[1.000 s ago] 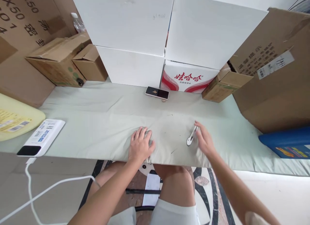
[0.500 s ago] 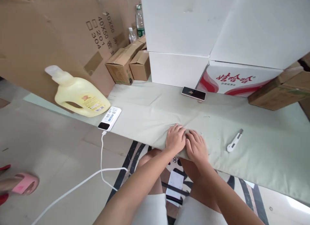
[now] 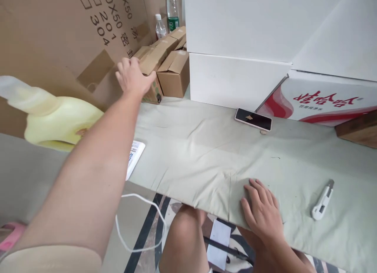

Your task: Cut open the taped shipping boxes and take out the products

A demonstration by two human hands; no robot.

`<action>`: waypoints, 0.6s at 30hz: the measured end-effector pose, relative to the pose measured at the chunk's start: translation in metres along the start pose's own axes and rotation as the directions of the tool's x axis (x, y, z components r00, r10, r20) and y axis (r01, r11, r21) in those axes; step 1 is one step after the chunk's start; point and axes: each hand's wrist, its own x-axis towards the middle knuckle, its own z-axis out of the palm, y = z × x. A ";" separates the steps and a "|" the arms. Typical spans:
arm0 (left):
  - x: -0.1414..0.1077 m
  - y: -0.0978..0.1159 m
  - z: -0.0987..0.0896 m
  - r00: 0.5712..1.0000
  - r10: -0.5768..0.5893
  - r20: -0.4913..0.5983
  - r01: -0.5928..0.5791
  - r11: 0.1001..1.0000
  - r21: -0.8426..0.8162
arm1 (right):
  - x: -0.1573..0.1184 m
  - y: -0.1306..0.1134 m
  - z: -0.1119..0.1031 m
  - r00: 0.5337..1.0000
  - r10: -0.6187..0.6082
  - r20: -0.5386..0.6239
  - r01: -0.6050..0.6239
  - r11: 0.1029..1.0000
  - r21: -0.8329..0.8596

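Note:
My left hand [image 3: 134, 77] is stretched out to the back left, at the near end of a long brown cardboard box [image 3: 153, 61]. Its thumb and fingers are spread across the box end; whether they press on it I cannot tell. A smaller cardboard box [image 3: 174, 73] stands just right of that one. Near the front edge of the cloth-covered table [image 3: 188, 147], my right hand [image 3: 262, 210] lies palm down with its fingers stretched out, holding nothing. Farther right lies a white utility knife [image 3: 323, 200].
A yellow jug [image 3: 63, 116] and a white power bank [image 3: 136, 157], partly hidden by my left forearm, are at the left. A phone [image 3: 253, 120] lies before stacked white boxes [image 3: 238, 80]. Two plastic bottles [image 3: 172, 14] stand behind the cardboard boxes. A white cable [image 3: 141, 249] hangs below.
My left hand has left the table's front edge and reached forward left to the cardboard box. My right hand stays on the cloth. The view has shifted left and closer.

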 end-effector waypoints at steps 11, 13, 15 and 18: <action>0.023 -0.021 0.020 0.993 -0.048 0.109 0.047 0.999 0.016 | 0.002 -0.001 -0.003 0.999 -0.005 0.036 0.006 1.000 -0.016; 0.014 -0.012 0.021 0.992 -0.086 0.094 0.087 0.996 -0.010 | 0.003 -0.002 -0.004 0.999 -0.001 0.042 0.002 1.000 -0.023; 0.003 -0.002 0.022 0.990 -0.133 0.052 0.136 0.990 -0.046 | 0.004 -0.003 -0.005 0.999 0.007 0.047 -0.005 1.000 -0.028; -0.020 0.016 0.016 0.981 -0.193 0.026 0.194 0.980 -0.037 | 0.006 -0.006 -0.006 0.999 0.032 0.044 -0.031 0.999 -0.020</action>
